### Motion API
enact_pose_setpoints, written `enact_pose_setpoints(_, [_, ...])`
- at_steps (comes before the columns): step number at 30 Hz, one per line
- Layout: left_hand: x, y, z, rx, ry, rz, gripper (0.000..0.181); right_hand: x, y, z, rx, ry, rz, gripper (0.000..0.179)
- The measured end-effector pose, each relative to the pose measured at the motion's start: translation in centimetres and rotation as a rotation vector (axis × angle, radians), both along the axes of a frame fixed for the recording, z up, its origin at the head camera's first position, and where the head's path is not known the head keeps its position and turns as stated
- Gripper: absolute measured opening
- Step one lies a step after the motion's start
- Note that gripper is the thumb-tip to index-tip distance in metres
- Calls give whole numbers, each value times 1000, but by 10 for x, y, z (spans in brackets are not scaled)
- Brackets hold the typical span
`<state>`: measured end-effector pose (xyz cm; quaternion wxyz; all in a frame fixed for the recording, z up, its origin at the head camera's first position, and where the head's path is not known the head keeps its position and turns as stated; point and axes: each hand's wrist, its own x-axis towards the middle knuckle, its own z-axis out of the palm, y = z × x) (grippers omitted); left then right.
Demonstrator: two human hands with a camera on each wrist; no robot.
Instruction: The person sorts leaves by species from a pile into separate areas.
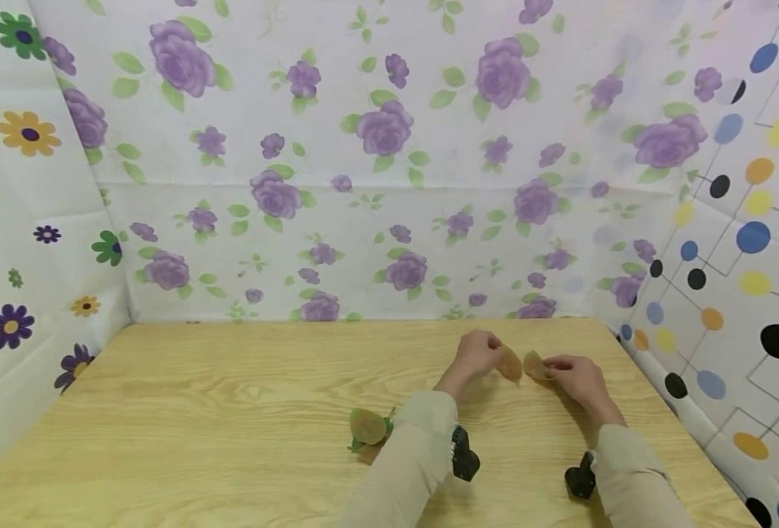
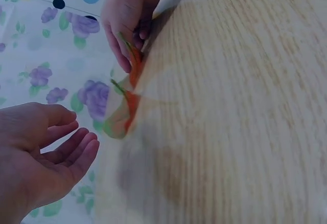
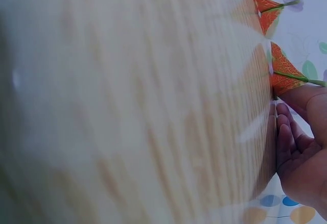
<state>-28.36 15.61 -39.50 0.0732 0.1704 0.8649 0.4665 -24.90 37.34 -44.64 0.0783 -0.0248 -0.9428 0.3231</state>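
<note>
Two orange leaf-shaped pieces with green stems and fine veins lie side by side near the table's back right. The left leaf (image 1: 510,364) is beside my left hand (image 1: 477,356); in the left wrist view that hand (image 2: 43,157) has loosely bent fingers, nothing between them, and a gap to the leaf (image 2: 125,116). My right hand (image 1: 579,379) pinches the edge of the right leaf (image 1: 534,365). In the right wrist view, the thumb of this hand (image 3: 306,152) lies against the right leaf (image 3: 286,71), partly covering its lower edge.
A small pile of orange and green leaves (image 1: 367,427) lies on the wood-grain table (image 1: 231,411), partly hidden by my left sleeve (image 1: 406,458). Flower-patterned cloth (image 1: 337,249) stands behind the table, and a dotted cloth (image 1: 726,293) lines the right side.
</note>
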Motion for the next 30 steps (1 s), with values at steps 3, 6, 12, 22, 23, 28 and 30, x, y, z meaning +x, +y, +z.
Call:
enact_pose_setpoints(3, [3, -2, 10, -4, 21, -56, 24, 1, 1, 0, 4, -6, 7, 29])
enact_pose_setpoints(6, [10, -5, 20, 15, 39, -110, 23, 1, 2, 1, 5, -17, 10, 30])
enact_pose_setpoints(12, [32, -32, 45, 94, 71, -208, 25, 1, 3, 3, 15, -4, 5, 29])
enact_pose_setpoints(22, [60, -113, 42, -178, 344, -338, 25, 1, 2, 3, -57, -67, -10, 44])
enact_pose_setpoints(23, [63, -122, 40, -198, 368, -339, 25, 1, 2, 4, -59, -71, -14, 45])
enact_pose_setpoints(28, [76, -166, 28, -299, 500, -330, 23, 1, 2, 3, -76, -91, -22, 50])
enact_pose_setpoints(30, [81, -182, 22, -326, 509, -337, 25, 2, 2, 3, -85, -98, -17, 52])
